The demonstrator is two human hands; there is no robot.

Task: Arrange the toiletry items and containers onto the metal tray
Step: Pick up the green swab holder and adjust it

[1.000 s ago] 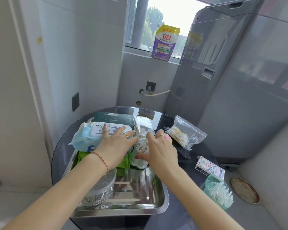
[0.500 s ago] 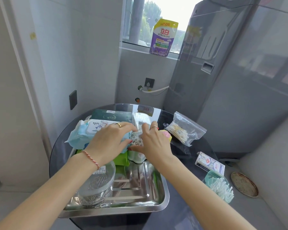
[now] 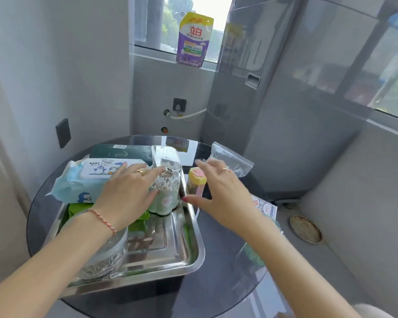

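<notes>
Metal tray (image 3: 193, 255) sits on the round dark glass table (image 3: 216, 283), left of centre.

On the tray, far end: blue baby wipes pack (image 3: 90, 177) with a penguin lid, a dark green flat packet (image 3: 120, 151) behind it, and a clear plastic box (image 3: 166, 156) at the far right corner. Just in front of the box stands a clear cotton swab jar (image 3: 167, 196) — upright, mint lower half, white swab heads showing at the top. Green folded packet (image 3: 138, 222) lies under the left wrist. Near left corner holds a clear round container (image 3: 106, 258), its contents too blurred to name.

Left hand (image 3: 130, 191) is on the cotton swab jar: thumb against its near side, fingers reaching over the top rim. Looks like a light grasp, but I can't tell how firm it is.

Right hand (image 3: 218, 191) is released — fingers spread and straight, gripping nothing. It hovers just right of the tray edge, beside a small yellow and pink item (image 3: 197, 177) that stands on the table just outside the tray. Whether the thumb touches the item or the tray rim I cannot tell.

Off the tray, on the table: a zip bag (image 3: 232, 159) beyond the right hand, a small printed box (image 3: 265, 206) to its right, and a mint-green container (image 3: 253, 253), mostly hidden under the right forearm.

Purple detergent pouch (image 3: 194, 40) stands on the windowsill.
</notes>
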